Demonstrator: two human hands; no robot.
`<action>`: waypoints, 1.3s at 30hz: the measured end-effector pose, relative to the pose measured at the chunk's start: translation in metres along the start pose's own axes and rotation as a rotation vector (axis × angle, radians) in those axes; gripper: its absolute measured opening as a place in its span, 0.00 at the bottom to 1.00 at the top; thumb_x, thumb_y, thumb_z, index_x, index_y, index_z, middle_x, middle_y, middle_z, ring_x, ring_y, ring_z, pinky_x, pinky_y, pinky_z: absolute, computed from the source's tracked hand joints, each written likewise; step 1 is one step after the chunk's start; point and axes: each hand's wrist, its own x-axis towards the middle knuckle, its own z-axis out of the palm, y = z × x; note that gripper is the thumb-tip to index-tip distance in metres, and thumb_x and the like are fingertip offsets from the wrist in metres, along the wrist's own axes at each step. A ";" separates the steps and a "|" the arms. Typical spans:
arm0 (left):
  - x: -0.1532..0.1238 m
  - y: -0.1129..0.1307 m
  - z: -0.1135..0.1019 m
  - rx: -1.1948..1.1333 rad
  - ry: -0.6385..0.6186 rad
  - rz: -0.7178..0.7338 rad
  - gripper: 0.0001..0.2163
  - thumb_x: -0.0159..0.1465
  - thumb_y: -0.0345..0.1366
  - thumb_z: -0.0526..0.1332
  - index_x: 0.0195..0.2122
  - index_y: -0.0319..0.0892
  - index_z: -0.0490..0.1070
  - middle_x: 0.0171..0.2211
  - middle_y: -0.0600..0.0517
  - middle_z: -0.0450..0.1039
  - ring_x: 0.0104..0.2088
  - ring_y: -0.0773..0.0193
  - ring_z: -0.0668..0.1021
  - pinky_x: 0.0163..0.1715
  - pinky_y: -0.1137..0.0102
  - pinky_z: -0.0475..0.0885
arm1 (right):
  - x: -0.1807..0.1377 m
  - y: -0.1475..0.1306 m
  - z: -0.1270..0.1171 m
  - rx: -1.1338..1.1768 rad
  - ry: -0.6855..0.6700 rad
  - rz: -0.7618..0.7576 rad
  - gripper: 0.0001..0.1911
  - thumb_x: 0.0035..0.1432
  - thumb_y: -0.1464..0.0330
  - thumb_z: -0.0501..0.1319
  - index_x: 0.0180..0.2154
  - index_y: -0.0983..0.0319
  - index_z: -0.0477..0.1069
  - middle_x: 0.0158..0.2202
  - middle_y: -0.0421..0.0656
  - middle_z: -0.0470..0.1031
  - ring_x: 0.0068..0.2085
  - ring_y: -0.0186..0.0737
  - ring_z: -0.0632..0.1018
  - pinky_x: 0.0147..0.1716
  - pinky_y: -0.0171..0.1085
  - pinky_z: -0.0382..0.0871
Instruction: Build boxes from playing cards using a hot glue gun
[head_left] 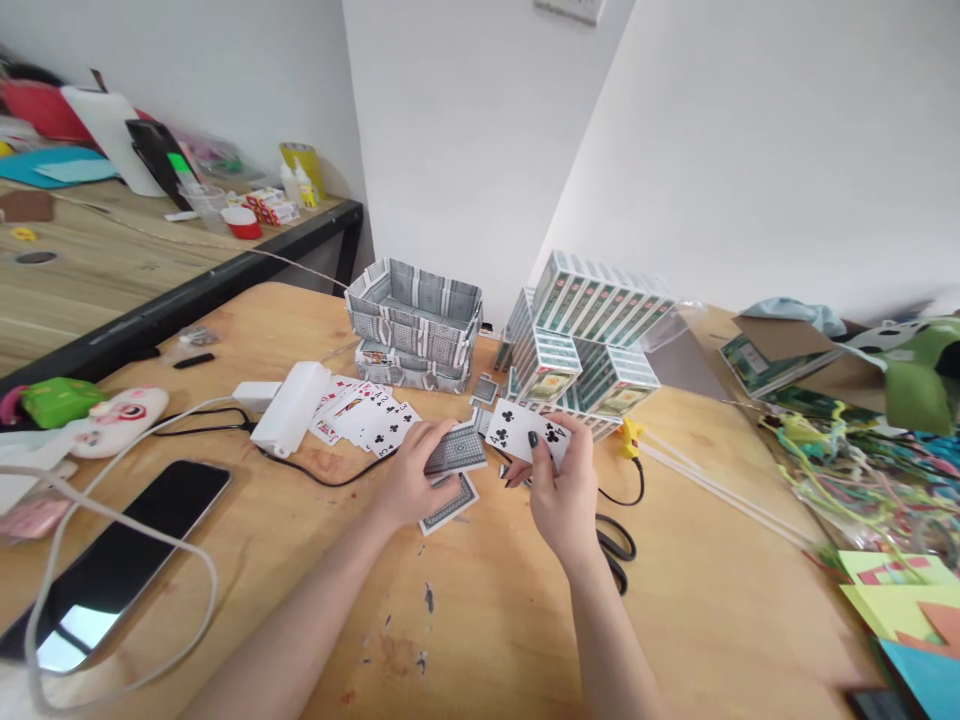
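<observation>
My left hand [420, 475] is closed around a small stack of playing cards [459, 452], grey patterned backs up. Beneath it a single card [452, 503] lies face down on the wooden table. Between the fingers of my right hand [559, 490] is a four of clubs [517, 430], its face turned up toward me. Face-up cards [367, 415] are spread left of my left hand. Behind them stands a box made of playing cards [416, 310], its open top showing, resting on a second card-built layer [409, 368].
Stacked card boxes [600, 320] stand behind my right hand. Black-handled scissors [619, 545] lie beside my right wrist. A white power adapter [292, 405], cables and a phone [120, 560] occupy the left. Colourful string [862, 480] and paper [900, 610] sit at the right edge.
</observation>
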 end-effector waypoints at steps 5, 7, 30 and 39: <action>0.001 0.001 0.000 -0.016 -0.032 0.017 0.29 0.51 0.27 0.58 0.56 0.44 0.56 0.48 0.46 0.64 0.49 0.56 0.69 0.49 0.62 0.66 | 0.000 -0.001 0.000 -0.090 -0.200 -0.016 0.08 0.62 0.66 0.48 0.45 0.57 0.56 0.19 0.36 0.71 0.20 0.39 0.76 0.24 0.38 0.71; 0.001 0.001 -0.001 -0.015 -0.028 0.017 0.30 0.51 0.27 0.58 0.56 0.44 0.56 0.48 0.46 0.65 0.49 0.56 0.69 0.49 0.62 0.66 | 0.000 -0.001 -0.001 -0.065 -0.163 -0.024 0.09 0.62 0.65 0.48 0.45 0.57 0.56 0.20 0.37 0.71 0.20 0.40 0.76 0.24 0.38 0.72; 0.002 -0.003 -0.002 0.038 -0.104 0.040 0.29 0.53 0.28 0.58 0.58 0.45 0.59 0.46 0.47 0.66 0.49 0.57 0.69 0.49 0.62 0.67 | 0.006 -0.002 -0.014 -0.250 -0.269 0.062 0.12 0.60 0.69 0.45 0.45 0.57 0.60 0.15 0.32 0.64 0.16 0.33 0.67 0.18 0.29 0.61; 0.001 -0.004 0.002 0.072 -0.229 0.052 0.31 0.56 0.33 0.59 0.62 0.50 0.54 0.49 0.49 0.66 0.51 0.57 0.69 0.52 0.62 0.66 | 0.010 0.005 -0.025 -0.339 -0.344 0.014 0.13 0.59 0.71 0.46 0.43 0.57 0.63 0.15 0.33 0.62 0.18 0.36 0.68 0.23 0.32 0.61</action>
